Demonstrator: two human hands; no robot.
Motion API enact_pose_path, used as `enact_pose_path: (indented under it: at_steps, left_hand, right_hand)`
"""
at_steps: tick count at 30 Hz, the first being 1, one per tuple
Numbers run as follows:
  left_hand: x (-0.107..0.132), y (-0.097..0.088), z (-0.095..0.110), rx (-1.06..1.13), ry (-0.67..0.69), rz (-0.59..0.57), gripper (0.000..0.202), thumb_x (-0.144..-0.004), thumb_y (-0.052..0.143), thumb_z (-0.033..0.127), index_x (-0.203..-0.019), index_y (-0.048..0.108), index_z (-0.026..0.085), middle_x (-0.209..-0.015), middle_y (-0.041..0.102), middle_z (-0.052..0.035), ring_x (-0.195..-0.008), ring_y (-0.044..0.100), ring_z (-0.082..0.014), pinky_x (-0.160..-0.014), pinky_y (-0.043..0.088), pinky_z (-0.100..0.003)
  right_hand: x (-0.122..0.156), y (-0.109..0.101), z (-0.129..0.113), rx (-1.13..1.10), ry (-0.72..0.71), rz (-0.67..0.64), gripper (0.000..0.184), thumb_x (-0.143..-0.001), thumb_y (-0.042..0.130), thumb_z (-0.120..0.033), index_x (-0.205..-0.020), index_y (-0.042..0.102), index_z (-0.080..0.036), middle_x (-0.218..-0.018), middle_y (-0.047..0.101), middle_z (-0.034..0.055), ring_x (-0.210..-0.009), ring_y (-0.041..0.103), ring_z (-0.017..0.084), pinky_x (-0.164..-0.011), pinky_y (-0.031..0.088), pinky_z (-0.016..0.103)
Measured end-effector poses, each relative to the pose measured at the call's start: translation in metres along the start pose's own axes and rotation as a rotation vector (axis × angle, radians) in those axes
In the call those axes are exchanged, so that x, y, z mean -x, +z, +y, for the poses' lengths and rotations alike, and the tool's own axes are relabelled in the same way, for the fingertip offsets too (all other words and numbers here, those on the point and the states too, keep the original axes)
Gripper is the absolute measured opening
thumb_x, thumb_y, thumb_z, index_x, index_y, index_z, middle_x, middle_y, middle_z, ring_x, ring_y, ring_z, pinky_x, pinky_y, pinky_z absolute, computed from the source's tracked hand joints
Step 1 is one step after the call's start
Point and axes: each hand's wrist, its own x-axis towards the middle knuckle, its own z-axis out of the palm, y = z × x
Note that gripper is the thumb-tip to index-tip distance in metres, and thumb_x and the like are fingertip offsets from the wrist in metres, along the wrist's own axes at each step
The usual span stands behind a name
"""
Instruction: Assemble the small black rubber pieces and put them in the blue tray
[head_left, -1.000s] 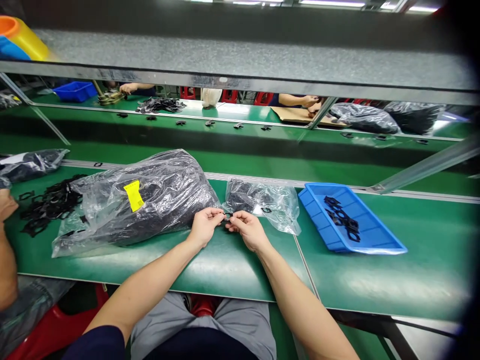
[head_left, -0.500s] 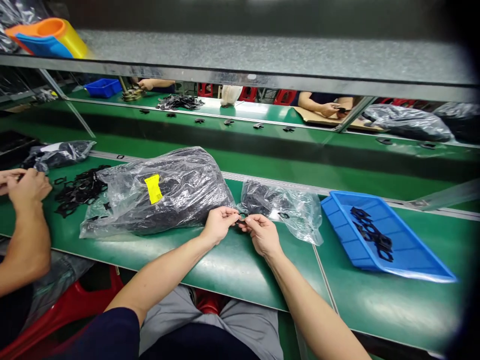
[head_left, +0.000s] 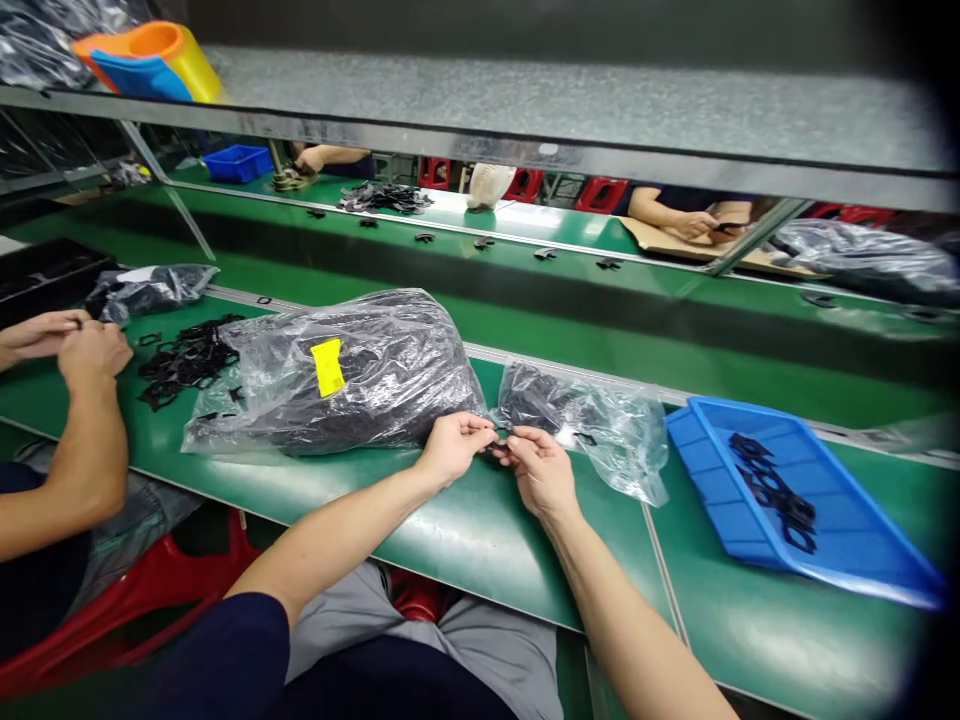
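Note:
Between my fingertips is a small black plastic part [head_left: 498, 441], mostly covered by the fingers. My left hand [head_left: 457, 446] pinches its left side, and my right hand [head_left: 541, 468] grips it from the right. Just behind my left hand lies a large clear bag [head_left: 375, 370] packed with dark parts, a yellow label on top. A smaller clear bag [head_left: 622, 430], with black parts in it, lies behind my right hand. To the right, a blue tray [head_left: 862, 510] holds several black frame-shaped parts [head_left: 772, 490].
A co-worker's hands [head_left: 94, 350] work at the left, beside a heap of black parts [head_left: 191, 360]. Beyond the table runs a green conveyor [head_left: 570, 320]; small black pieces sit spaced along its far side. A metal shelf [head_left: 525, 110] crosses above.
The whole view has shifted, so most things appear further right. Both my hands keep their hold on the small black part; its angle between the fingers is hard to make out.

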Motion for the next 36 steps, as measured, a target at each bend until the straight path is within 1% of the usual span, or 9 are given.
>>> enact_pose_path:
  at_steps: [4,8,11,15,19,23,26,29,36]
  left_hand:
    - [0.0008,-0.0014,0.0038,-0.035,-0.001,0.004,0.023,-0.062,0.078,0.025,-0.078,0.068,0.011,-0.067,0.070,-0.0047,-0.060,0.061,-0.0121,-0.059,0.046,-0.024]
    - [0.0000,-0.0029,0.0060,-0.061,0.004,0.001,0.024,-0.063,0.077,0.027,-0.079,0.069,0.012,-0.068,0.070,-0.0047,-0.060,0.062,-0.0127,-0.059,0.047,-0.025]
    - [0.0000,-0.0038,0.0063,-0.058,0.003,0.001,0.025,-0.064,0.077,0.029,-0.081,0.069,0.012,-0.071,0.071,-0.0054,-0.063,0.063,-0.0135,-0.061,0.049,-0.026]
    - [0.0003,-0.0047,0.0057,-0.072,0.006,0.002,0.026,-0.065,0.076,0.030,-0.082,0.069,0.012,-0.073,0.072,-0.0058,-0.065,0.064,-0.0142,-0.061,0.049,-0.026]
    - [0.0004,-0.0049,0.0053,-0.100,0.034,0.011,0.025,-0.064,0.077,0.029,-0.082,0.070,0.012,-0.070,0.071,-0.0045,-0.063,0.063,-0.0142,-0.062,0.050,-0.027]
    - [0.0000,-0.0051,0.0047,-0.110,0.034,0.011,0.026,-0.064,0.077,0.030,-0.082,0.070,0.013,-0.071,0.071,-0.0045,-0.064,0.063,-0.0144,-0.064,0.051,-0.028]
    - [-0.0004,-0.0058,0.0053,-0.132,0.039,0.007,0.025,-0.063,0.077,0.029,-0.081,0.070,0.013,-0.069,0.070,-0.0038,-0.063,0.063,-0.0142,-0.064,0.051,-0.028]
    - [-0.0009,-0.0068,0.0074,-0.148,0.043,-0.014,0.024,-0.063,0.077,0.029,-0.081,0.070,0.013,-0.069,0.070,-0.0039,-0.062,0.063,-0.0145,-0.064,0.051,-0.029]
    - [-0.0027,-0.0095,0.0078,-0.162,0.044,-0.076,0.025,-0.064,0.077,0.029,-0.082,0.070,0.013,-0.072,0.072,-0.0054,-0.065,0.065,-0.0161,-0.066,0.052,-0.030]
  right_hand:
    - [0.0003,0.0010,-0.0007,0.018,-0.019,-0.029,0.032,-0.062,0.083,-0.031,-0.086,0.066,-0.018,-0.065,0.071,0.0005,-0.056,0.067,0.015,-0.050,0.051,0.024]
    - [-0.0003,0.0007,-0.0015,0.072,-0.071,-0.009,0.028,-0.065,0.081,-0.031,-0.084,0.066,-0.018,-0.065,0.070,0.0003,-0.057,0.067,0.015,-0.051,0.052,0.024]
    - [-0.0005,0.0003,-0.0028,0.095,-0.074,0.013,0.027,-0.065,0.081,-0.031,-0.082,0.065,-0.018,-0.062,0.068,-0.0008,-0.056,0.066,0.015,-0.050,0.051,0.024]
    - [-0.0020,-0.0008,-0.0052,0.081,-0.022,-0.008,0.026,-0.068,0.079,-0.036,-0.081,0.066,-0.018,-0.061,0.066,-0.0017,-0.055,0.065,0.014,-0.049,0.051,0.023]
    - [-0.0034,-0.0022,-0.0078,-0.008,0.081,-0.095,0.028,-0.069,0.078,-0.037,-0.085,0.067,-0.018,-0.072,0.070,0.0011,-0.061,0.066,0.013,-0.057,0.055,0.025]
    - [-0.0033,-0.0030,-0.0092,-0.025,0.132,-0.143,0.029,-0.065,0.081,-0.033,-0.086,0.067,-0.018,-0.074,0.072,0.0023,-0.061,0.067,0.013,-0.056,0.054,0.024]
    - [-0.0032,-0.0021,-0.0087,-0.032,0.123,-0.138,0.028,-0.064,0.083,-0.028,-0.084,0.067,-0.017,-0.071,0.071,0.0015,-0.059,0.065,0.012,-0.055,0.052,0.023]
    - [-0.0031,-0.0001,-0.0078,-0.118,0.111,-0.119,0.027,-0.064,0.083,-0.024,-0.085,0.067,-0.018,-0.068,0.070,-0.0002,-0.060,0.064,0.011,-0.056,0.052,0.022]
    - [-0.0037,-0.0009,-0.0090,-0.288,0.245,-0.165,0.029,-0.065,0.082,-0.017,-0.089,0.066,-0.018,-0.073,0.072,0.0008,-0.066,0.065,0.011,-0.054,0.049,0.018]
